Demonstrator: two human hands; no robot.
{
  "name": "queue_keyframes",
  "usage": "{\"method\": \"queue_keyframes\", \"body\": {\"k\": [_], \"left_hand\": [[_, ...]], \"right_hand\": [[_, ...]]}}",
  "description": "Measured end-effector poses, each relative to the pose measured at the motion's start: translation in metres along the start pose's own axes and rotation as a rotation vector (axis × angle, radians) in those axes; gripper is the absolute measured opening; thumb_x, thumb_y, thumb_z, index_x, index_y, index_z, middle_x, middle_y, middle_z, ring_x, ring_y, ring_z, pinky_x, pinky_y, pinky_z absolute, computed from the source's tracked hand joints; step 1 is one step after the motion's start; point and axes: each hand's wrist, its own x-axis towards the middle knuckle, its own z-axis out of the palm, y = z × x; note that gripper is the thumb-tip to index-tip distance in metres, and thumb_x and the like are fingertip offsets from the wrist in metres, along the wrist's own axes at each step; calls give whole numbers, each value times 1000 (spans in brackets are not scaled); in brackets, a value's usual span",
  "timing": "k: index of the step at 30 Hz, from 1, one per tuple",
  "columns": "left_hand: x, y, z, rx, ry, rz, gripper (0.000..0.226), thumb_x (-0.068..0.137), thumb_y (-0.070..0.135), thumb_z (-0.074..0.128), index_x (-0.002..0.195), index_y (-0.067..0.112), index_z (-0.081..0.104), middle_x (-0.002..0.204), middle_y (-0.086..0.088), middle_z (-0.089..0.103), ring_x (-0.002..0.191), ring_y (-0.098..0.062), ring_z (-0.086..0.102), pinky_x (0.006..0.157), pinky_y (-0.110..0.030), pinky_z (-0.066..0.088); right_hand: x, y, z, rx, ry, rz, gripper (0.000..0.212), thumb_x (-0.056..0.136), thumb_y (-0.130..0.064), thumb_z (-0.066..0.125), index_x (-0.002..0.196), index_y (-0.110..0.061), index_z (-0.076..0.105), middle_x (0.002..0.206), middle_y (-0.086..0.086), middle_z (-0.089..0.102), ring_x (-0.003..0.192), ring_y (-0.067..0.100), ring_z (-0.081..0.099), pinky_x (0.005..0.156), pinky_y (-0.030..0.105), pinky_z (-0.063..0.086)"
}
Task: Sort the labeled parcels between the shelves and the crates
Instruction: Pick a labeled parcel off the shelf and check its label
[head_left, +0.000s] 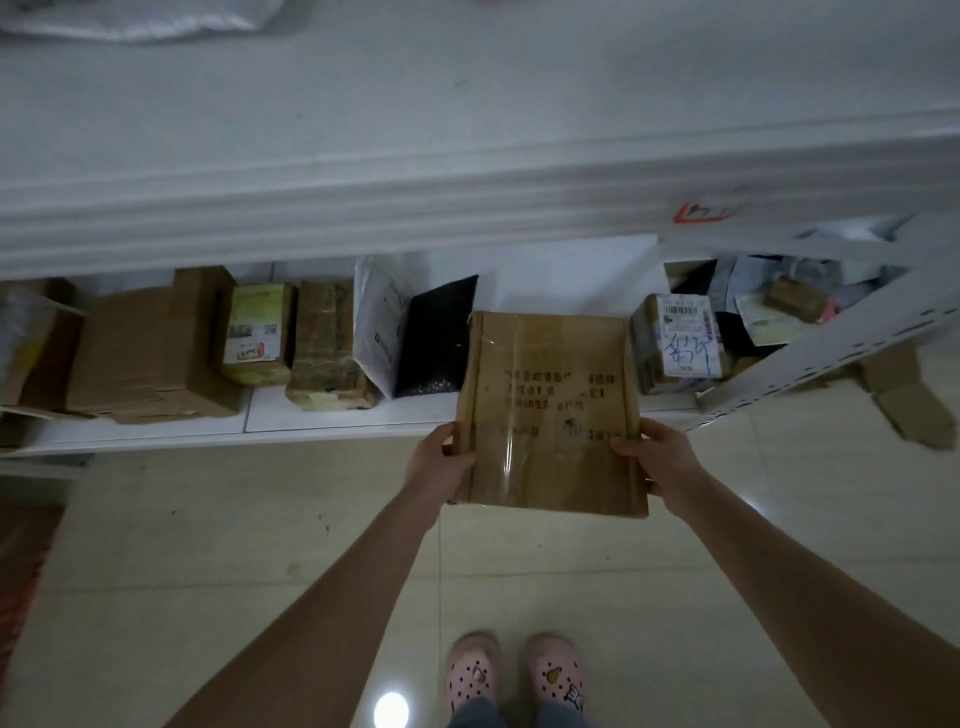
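Both hands, left hand (439, 460) and right hand (657, 457), are gripping the box (550, 410) at center frame by its side edges, which looks stiff, light and tape-slick.

**Browns, Whites and a Dash of Pink**

The cardboard parcel (550, 415) is plain brown with dark printed characters. The shelf (337, 415) is white. The bag (436, 338) is black, one box (257, 332) yellow-green, a label (688, 338) white with blue scrawl. The floor tiles (208, 545) are pale cream, and the clogs (514, 670) pink, dotted with holes.

Parcel depot or storeroom: white metal shelving (467, 208), labelled cardboard parcels (685, 338) in rows, tiled floor (208, 545).
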Motion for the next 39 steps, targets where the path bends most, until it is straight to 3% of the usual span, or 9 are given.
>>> {"method": "queue_keyframes", "body": {"k": [4, 9, 12, 18, 21, 27, 31, 34, 39], "left_hand": [[-23, 21, 13, -22, -14, 78, 49, 85, 2, 54, 129, 23, 55, 106, -5, 67, 94, -27, 64, 66, -33, 53], [-60, 35, -2, -99, 22, 145, 41, 82, -7, 53, 112, 20, 60, 89, 1, 70, 75, -17, 64, 52, -22, 47], [-83, 39, -17, -135, 14, 148, 36, 81, -13, 47, 98, 16, 59, 86, -3, 67, 63, -12, 58, 42, -16, 43], [-118, 65, -43, -390, -50, -92, 34, 95, 38, 45, 120, 15, 53, 110, -10, 61, 99, -25, 57, 92, -42, 41], [-135, 72, -63, -392, -141, -115, 43, 90, 64, 41, 121, 35, 49, 112, -1, 59, 105, -26, 57, 88, -47, 44], [-163, 54, -81, -487, -210, -119, 28, 98, 37, 42, 98, 27, 68, 106, -2, 65, 100, -24, 61, 89, -49, 44], [-175, 48, -90, -468, -264, 2, 33, 87, 16, 56, 118, 24, 64, 105, -4, 69, 95, -23, 62, 85, -42, 48], [-185, 49, -98, -384, -264, 69, 40, 86, 1, 52, 118, 24, 62, 85, -1, 69, 70, -12, 65, 60, -28, 50], [-199, 46, -110, -379, -222, 30, 19, 93, 23, 53, 102, 27, 69, 81, 2, 68, 75, -13, 67, 70, -31, 52]], "right_hand": [[-24, -7, -26, 132, 38, -23, 33, 84, 4, 62, 112, -14, 61, 107, 10, 65, 84, 20, 61, 61, 32, 46], [-67, -34, -50, 139, -131, -77, 36, 89, -22, 67, 120, -32, 54, 108, 1, 66, 95, 26, 67, 66, 32, 54], [-92, -50, -53, 19, -137, -206, 24, 90, -13, 65, 107, -30, 64, 99, 1, 70, 87, 21, 69, 57, 24, 56], [-136, -68, -54, -104, -83, -393, 32, 85, 10, 58, 85, -19, 72, 89, -2, 70, 86, 12, 65, 74, 25, 54], [-159, -75, -59, -202, -137, -414, 46, 78, 16, 55, 82, -25, 75, 87, -9, 73, 74, -2, 65, 62, 11, 47], [-185, -77, -63, -64, -229, -121, 23, 92, -12, 51, 90, -20, 72, 93, 0, 74, 93, 18, 66, 90, 38, 48], [-197, -70, -64, -104, -323, -71, 24, 96, -37, 51, 105, -26, 70, 100, -1, 74, 95, 17, 67, 87, 37, 50], [-204, -65, -63, -86, -389, -85, 21, 96, -27, 55, 113, -33, 65, 105, -2, 73, 102, 17, 66, 95, 42, 48], [-215, -59, -59, -110, -378, -88, 42, 95, 0, 45, 113, -31, 67, 102, 2, 73, 101, 24, 67, 97, 44, 50]]}}
